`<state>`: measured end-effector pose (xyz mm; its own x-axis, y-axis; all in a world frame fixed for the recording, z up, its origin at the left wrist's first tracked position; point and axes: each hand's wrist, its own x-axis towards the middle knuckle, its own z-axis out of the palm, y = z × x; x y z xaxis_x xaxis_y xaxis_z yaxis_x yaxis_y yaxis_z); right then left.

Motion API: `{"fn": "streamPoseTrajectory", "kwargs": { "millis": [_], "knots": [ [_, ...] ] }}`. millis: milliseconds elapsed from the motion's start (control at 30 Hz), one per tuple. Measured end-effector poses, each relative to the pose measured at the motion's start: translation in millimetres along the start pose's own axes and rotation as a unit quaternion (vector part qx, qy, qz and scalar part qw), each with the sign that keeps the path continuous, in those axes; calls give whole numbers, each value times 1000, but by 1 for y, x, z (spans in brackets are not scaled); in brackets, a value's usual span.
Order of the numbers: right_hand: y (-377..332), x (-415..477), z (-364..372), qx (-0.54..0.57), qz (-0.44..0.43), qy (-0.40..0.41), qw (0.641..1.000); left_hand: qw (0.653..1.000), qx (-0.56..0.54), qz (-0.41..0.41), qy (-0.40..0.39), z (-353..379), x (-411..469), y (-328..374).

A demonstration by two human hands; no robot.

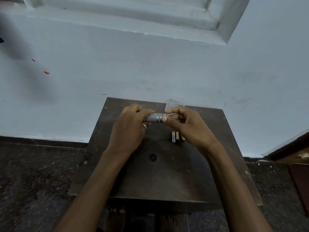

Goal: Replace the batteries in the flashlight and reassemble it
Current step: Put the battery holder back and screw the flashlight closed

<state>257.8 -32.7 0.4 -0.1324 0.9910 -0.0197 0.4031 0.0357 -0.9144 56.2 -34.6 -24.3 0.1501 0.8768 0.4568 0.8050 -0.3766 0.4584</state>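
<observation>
A small silver knurled flashlight (154, 117) is held level above the dark wooden table (167, 173). My left hand (129, 129) wraps its left part. My right hand (187, 126) pinches its right end between thumb and fingers; what sits at that end is hidden by the fingers. Several loose batteries (177, 136) lie side by side on the table under my right hand. A small black round cap (152, 157) lies on the table nearer to me, between my forearms.
A clear plastic packet (174, 104) lies at the table's far edge against the pale blue wall. Dark speckled floor surrounds the small table. A wooden piece (287, 148) juts in at the right. My bare feet show below the table's near edge.
</observation>
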Motion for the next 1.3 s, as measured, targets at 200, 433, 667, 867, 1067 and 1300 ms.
{"fn": "streamPoseTrajectory", "kwargs": {
  "millis": [200,433,667,867,1067,1300],
  "knots": [
    [-1,0,0,-12,-20,-13,1000,1000,-6,3,1,0,1,-1],
    [-7,-4,6,-92,7,6,996,1000,-14,9,-6,2,1,1],
    [-4,-1,1,7,-10,-28,1000,1000,-21,7,-7,1,0,-3],
    [-5,-4,4,-51,-14,-16,998,1000,-24,8,-10,2,0,-1],
    [-7,-4,8,-62,13,5,998,1000,-26,12,-8,1,0,0],
    [-8,-2,2,15,10,-23,1000,1000,-21,9,-6,0,0,-1]
  ]
}}
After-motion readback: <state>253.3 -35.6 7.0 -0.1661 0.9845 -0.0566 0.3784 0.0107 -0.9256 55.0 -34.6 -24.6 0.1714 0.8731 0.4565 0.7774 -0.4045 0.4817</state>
